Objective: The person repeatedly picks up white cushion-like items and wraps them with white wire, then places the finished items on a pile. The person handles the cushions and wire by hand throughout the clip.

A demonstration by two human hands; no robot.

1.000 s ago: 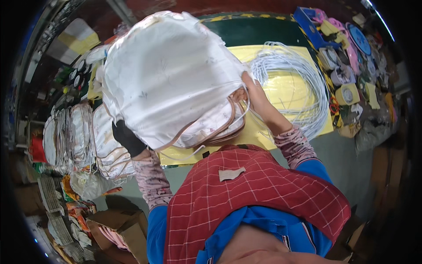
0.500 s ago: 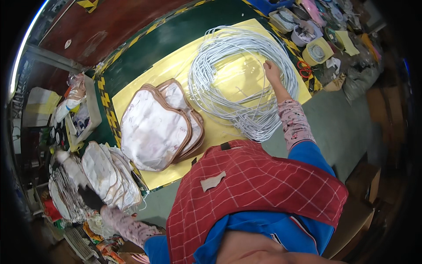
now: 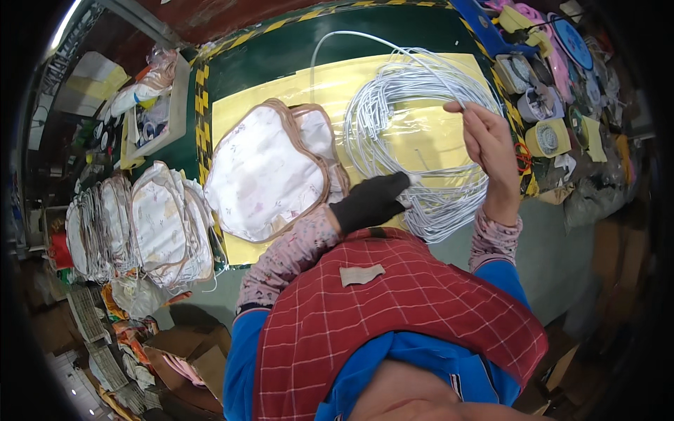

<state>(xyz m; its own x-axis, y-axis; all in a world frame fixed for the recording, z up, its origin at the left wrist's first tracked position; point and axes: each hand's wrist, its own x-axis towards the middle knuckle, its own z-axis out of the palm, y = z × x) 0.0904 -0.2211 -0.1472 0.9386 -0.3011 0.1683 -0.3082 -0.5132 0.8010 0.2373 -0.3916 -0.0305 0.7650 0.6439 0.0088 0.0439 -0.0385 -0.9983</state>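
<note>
My bare right hand is raised above the right side of a large coil of white wire. Pinched between its thumb and fingers is a white wire, which arcs up and over to the far left of the coil. My left hand, in a black glove with pale fingertips showing, reaches across to the near part of the coil. Its fingers are apart, and nothing shows between them. Left of it lies a stack of white, floral fabric pieces with brown bound edges and a curved outline.
Yellow sheeting covers the green table, edged with black-and-yellow tape. More bound fabric pieces stand in rows at the left, below a pale bin. Tubs and red-handled scissors are at the right.
My left hand has come from the fabric pieces at the far left to the near part of the coil. My right hand has lifted off the coil, raising a wire into an arc.
</note>
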